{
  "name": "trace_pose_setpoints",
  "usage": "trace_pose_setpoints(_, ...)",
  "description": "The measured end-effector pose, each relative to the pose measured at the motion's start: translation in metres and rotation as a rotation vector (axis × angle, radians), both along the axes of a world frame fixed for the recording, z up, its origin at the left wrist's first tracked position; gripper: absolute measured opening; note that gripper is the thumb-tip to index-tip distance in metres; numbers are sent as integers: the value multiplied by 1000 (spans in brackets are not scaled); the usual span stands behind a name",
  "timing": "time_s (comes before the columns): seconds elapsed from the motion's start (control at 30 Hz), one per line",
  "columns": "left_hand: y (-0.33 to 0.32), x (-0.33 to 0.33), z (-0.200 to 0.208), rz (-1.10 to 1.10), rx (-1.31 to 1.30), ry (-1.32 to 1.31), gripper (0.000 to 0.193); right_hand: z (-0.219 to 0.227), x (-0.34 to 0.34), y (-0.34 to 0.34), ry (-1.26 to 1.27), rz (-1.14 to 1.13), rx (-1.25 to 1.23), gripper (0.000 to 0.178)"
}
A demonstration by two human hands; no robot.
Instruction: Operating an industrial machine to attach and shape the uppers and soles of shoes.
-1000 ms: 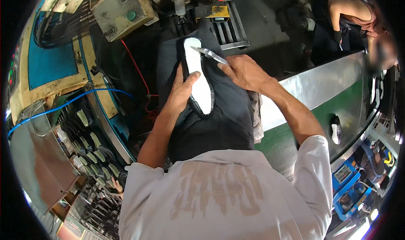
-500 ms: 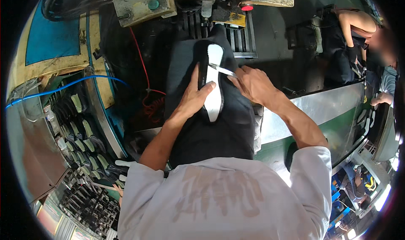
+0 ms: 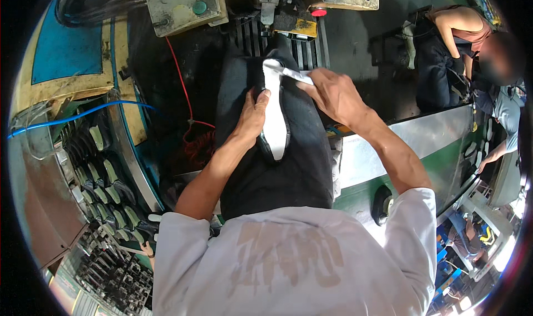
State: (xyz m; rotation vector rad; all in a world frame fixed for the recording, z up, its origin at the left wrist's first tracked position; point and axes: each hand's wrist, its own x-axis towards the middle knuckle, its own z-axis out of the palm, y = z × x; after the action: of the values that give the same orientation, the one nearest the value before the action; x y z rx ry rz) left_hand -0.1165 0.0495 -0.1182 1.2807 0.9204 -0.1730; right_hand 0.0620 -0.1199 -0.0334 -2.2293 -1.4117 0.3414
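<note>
Gripping a shoe (image 3: 275,121), sole up, on our lap: our left hand (image 3: 252,113) clasps its side, our right hand (image 3: 333,94) pinches a white strip (image 3: 294,74) at its toe. A rack (image 3: 105,177) at left holds more soles.

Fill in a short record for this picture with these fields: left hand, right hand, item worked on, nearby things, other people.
left hand: left hand grips the side of the shoe
right hand: right hand presses a white strip at the toe end
item worked on: black shoe with white sole, sole up on the lap
nearby things: rack of shoe parts, blue hose, red cable
other people: a seated person at upper right
</note>
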Motion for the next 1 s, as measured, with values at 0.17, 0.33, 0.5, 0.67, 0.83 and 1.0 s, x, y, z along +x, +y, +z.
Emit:
trace_pose_setpoints(0.17,1,4,11,-10,-68,-54,83,-25,-6,32,-110,135,-158,35)
trace_pose_setpoints(0.33,3,-6,5,44,-67,42,75,-4,14,43,-21,89,-403,42)
trace_pose_setpoints(0.5,5,-8,5,57,-135,-79,73,0,-7,54,-51,200,5,44)
trace_pose_setpoints(0.67,12,-8,-7,69,-220,-19,74,-23,11,53,-13,143,-394,48)
trace_pose_setpoints(0.83,6,-27,-6,63,-232,-150,75,32,-28,52,77,141,94,51)
trace_pose_setpoints(1.0,-8,-32,-12,15,-175,-222,80,-19,-20,35,79,160,-457,46)
